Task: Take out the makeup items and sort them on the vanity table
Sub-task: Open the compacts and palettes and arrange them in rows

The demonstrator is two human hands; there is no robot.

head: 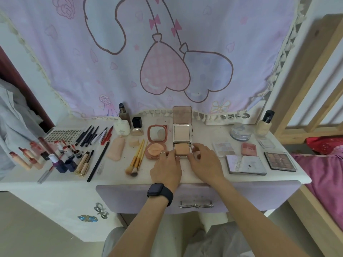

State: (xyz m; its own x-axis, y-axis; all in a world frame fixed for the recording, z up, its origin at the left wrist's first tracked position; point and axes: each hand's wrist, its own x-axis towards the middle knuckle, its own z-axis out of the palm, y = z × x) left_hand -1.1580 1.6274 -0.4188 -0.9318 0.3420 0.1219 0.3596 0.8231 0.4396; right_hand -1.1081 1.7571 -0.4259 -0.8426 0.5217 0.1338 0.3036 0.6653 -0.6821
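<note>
I have both hands on the square compact (182, 134), which sits open at the middle of the vanity table (115, 176), dead ahead of me. Its long axis runs straight away from me: the sponge pad (182, 150) is at the near end, the powder pan is behind that, and the lid stands upright at the far end against the fringed curtain (167, 52).

The left hand (166, 168) comes in from the near left, with thumb and fingers curled onto the left edge of the sponge tray. The right hand (205, 162) mirrors it from the near right, its fingers arched over the right edge. So the compact is held between the two, and neither hand is nearer than the other. The fingers hide the tray's corners, so I can't say whether the sponge is seated in the tray or just resting on top.

The round pink compact (157, 143) lies just beside the left hand, with the brushes (136, 160) past it. The palettes (246, 165) sit off to the right, clear of the right hand. As I judge it, the next move is a small squaring-up along that front-to-back line. Any sideways drift would bump the pink compact first.
</note>
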